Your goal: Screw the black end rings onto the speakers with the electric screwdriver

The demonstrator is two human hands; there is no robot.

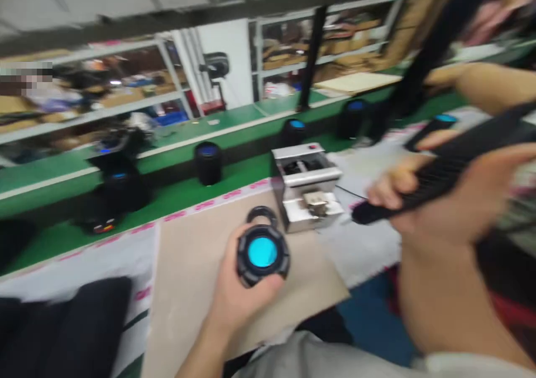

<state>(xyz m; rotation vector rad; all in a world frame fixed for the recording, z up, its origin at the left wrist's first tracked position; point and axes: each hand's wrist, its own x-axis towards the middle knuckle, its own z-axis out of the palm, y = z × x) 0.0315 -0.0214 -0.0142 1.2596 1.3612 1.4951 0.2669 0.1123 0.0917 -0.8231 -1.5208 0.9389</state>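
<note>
My left hand is wrapped around a black cylindrical speaker-like body, its bright blue round end facing up, held above the beige board. A dark ring-shaped part shows just behind it; whether they are joined I cannot tell. Over on the right, my right hand grips a long black piece with a mesh-like surface, blurred by motion. A metal fixture with an open top and a small brass-coloured block stands between my hands, on the far side of the board.
The beige board lies on a white-covered bench. Several black cylinders with blue tops, one of them here, stand along the green strip behind. Black cloth-like material lies at left. Another person's arm reaches in at right, near a dark post.
</note>
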